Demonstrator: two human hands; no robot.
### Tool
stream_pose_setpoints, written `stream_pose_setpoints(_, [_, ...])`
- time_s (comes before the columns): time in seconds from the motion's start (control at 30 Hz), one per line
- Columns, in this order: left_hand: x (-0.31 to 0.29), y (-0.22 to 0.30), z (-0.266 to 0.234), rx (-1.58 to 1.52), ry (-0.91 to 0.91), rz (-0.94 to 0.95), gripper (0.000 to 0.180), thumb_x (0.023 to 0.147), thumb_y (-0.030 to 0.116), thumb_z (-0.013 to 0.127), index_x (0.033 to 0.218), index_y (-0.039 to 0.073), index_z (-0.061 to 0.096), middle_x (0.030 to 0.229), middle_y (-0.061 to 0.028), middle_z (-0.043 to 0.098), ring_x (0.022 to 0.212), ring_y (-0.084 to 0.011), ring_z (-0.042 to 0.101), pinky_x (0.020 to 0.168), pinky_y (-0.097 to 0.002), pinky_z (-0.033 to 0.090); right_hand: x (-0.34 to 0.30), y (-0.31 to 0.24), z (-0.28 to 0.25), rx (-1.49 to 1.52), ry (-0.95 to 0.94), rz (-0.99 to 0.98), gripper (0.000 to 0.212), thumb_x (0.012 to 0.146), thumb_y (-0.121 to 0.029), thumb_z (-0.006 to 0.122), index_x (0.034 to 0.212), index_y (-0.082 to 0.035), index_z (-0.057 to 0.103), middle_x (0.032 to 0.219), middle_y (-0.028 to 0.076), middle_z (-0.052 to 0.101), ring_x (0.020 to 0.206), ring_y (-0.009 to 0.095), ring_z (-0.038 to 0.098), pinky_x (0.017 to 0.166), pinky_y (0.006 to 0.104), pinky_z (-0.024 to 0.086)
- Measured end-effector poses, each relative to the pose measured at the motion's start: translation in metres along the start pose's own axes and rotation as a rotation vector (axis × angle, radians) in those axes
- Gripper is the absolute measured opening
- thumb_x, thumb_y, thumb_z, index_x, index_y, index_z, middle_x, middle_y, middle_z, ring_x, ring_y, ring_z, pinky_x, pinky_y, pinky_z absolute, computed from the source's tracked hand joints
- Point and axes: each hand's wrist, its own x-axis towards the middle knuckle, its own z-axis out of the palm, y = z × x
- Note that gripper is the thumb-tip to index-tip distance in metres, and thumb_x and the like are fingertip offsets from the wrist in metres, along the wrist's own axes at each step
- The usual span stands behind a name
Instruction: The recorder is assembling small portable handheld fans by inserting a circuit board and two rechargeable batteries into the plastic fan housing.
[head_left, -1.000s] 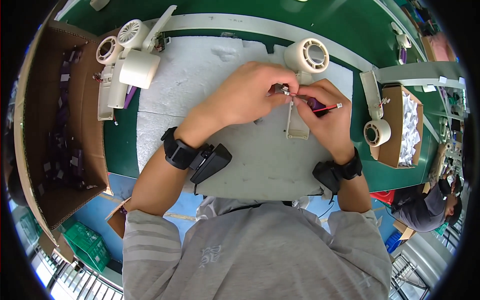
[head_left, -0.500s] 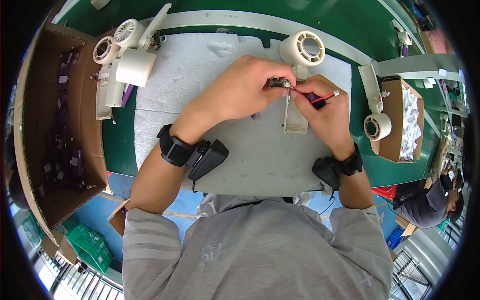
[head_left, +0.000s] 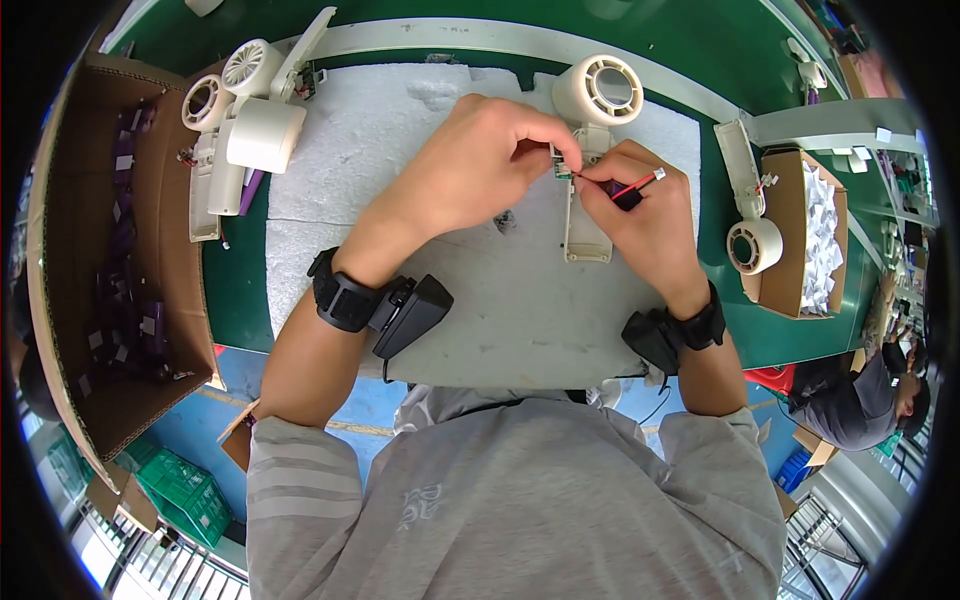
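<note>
White foam, one broad board (head_left: 335,150) mid-frame, flanked by one big cardboard box (head_left: 180,240) at left and one smaller carton (head_left: 785,255) at right! Fan heads: three in the upper-left cluster (head_left: 267,137), a fourth fan head (head_left: 756,247) beside the carton, and one fan (head_left: 570,92) upper right of centre, its handle shell (head_left: 587,243) lying uncovered. Part-assembled, I'd judge. Two hands on it: the right hand (head_left: 648,215) grips one purple battery (head_left: 626,199), outside the shell; the left hand (head_left: 470,155) has fingertips at one green circuit board (head_left: 563,173), pinched or merely touched, I can't tell. Smallest, one white plug (head_left: 659,174), hanging unconnected!
</note>
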Motion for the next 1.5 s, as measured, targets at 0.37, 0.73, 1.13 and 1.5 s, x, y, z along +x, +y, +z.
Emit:
stream_pose_setpoints(0.37, [0.003, -0.008, 0.019, -0.260, 0.054, 0.081, 0.018, 0.077, -0.006, 0.064, 0.093, 0.003, 0.064, 0.080, -0.0064, 0.062, 0.068, -0.0150, 0.057, 0.065, -0.0286, 0.048, 0.001, 0.002, 0.001, 0.071, 0.006, -0.012, 0.009, 0.078, 0.000, 0.070, 0.086, 0.003, 0.067, 0.074, 0.005, 0.058, 0.060, 0.010, 0.051, 0.055, 0.0243, 0.040])
stream_pose_setpoints(0.73, [-0.002, -0.003, 0.011, -0.167, -0.004, 0.126, 0.019, 0.075, -0.002, 0.067, 0.091, 0.007, 0.066, 0.069, -0.0068, 0.059, 0.060, -0.0165, 0.053, 0.058, -0.0302, 0.044, -0.001, -0.003, -0.001, 0.166, -0.066, 0.015, 0.004, 0.083, 0.000, 0.068, 0.086, 0.002, 0.066, 0.074, 0.002, 0.059, 0.060, 0.008, 0.051, 0.054, 0.0232, 0.041])
stream_pose_setpoints(1.13, [0.000, -0.003, 0.012, -0.128, 0.012, 0.217, 0.007, 0.078, 0.008, 0.065, 0.085, 0.006, 0.067, 0.070, -0.0077, 0.061, 0.059, -0.0189, 0.053, 0.058, -0.0323, 0.044, -0.006, 0.001, -0.005, 0.272, 0.043, -0.001, 0.020, 0.095, -0.005, 0.051, 0.115, -0.003, 0.051, 0.092, 0.006, 0.057, 0.065, 0.011, 0.056, 0.056, 0.0261, 0.046])
stream_pose_setpoints(1.5, [0.003, 0.003, 0.021, -0.150, 0.086, 0.149, 0.031, 0.092, 0.031, 0.063, 0.083, 0.001, 0.065, 0.069, -0.0077, 0.061, 0.059, -0.0160, 0.051, 0.056, -0.0312, 0.041, -0.006, -0.008, 0.010, -0.290, 0.096, -0.184, 0.030, 0.089, -0.001, 0.054, 0.120, -0.004, 0.052, 0.100, 0.011, 0.055, 0.068, 0.022, 0.058, 0.058, 0.0312, 0.048])
